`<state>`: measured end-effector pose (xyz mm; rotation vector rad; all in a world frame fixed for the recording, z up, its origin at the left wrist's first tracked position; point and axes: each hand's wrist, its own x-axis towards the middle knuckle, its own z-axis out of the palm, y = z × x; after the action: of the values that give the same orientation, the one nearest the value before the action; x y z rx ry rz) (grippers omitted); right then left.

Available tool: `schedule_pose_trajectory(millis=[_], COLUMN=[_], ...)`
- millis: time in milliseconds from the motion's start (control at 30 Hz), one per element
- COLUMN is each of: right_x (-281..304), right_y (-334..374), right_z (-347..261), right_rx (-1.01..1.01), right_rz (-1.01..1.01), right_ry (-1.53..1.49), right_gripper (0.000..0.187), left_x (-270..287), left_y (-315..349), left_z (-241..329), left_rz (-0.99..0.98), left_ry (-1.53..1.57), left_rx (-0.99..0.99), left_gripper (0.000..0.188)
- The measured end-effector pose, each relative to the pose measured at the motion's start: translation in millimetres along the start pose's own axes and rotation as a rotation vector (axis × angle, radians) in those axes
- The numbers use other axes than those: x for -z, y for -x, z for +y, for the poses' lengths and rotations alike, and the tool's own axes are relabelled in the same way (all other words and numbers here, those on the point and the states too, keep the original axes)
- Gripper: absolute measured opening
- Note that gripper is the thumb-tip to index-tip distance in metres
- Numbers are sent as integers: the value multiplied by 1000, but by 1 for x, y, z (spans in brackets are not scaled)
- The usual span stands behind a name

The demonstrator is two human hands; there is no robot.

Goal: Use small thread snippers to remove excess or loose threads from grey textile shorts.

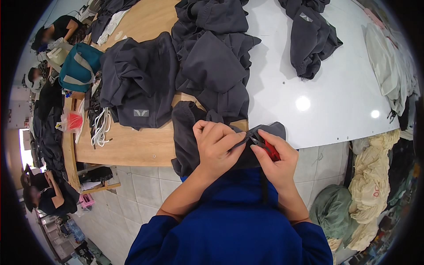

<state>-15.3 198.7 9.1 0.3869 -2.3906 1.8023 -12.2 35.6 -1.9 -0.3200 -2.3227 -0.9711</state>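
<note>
A dark grey garment [184, 132] hangs over the table's near edge in front of me. My left hand [219, 143] is closed on it, pinching a fold between thumb and fingers. In my right hand [279, 155] is a pair of thread snips [270, 150] with red handles and dark metal blades. The blade tips point left and touch or nearly touch the pinched fold; I cannot tell whether they meet the cloth. Part of the garment [277, 129] also lies behind my right hand.
More dark grey garments [214, 62] are heaped ahead, with another [311, 44] on the white table [282, 101]. White cords [102, 128] and a teal bag [79, 66] are at left on the wooden table [132, 148]. Cream sacks [371, 176] stand right. Several people sit at far left.
</note>
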Motion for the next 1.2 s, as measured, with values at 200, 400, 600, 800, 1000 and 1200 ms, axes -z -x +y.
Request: schedule_pose_trajectory(millis=[200, 400, 600, 800, 1000, 1200], right_x=[-4, -3, -2, -6, -1, 24], right_y=[-2, -3, -3, -2, -10, -41], right_z=[-2, -7, -5, 1, 10, 49], right_rx=[44, 22, 20, -93, -156, -482], right_rz=[38, 30, 20, 104, -71, 396], right_ry=[85, 144, 158, -104, -32, -285], right_gripper=[29, 26, 25, 30, 35, 24], left_x=[-2, -4, -6, -5, 1, 41], left_y=[1, 6, 6, 3, -4, -24], left_z=[2, -1, -1, -1, -2, -54], left_rz=[0, 14, 33, 33, -66, 278], left_ry=[3, -60, -76, -66, -63, 270], left_rx=[3, 11, 3, 16, 46, 390], left_gripper=[22, 20, 20, 21, 21, 12])
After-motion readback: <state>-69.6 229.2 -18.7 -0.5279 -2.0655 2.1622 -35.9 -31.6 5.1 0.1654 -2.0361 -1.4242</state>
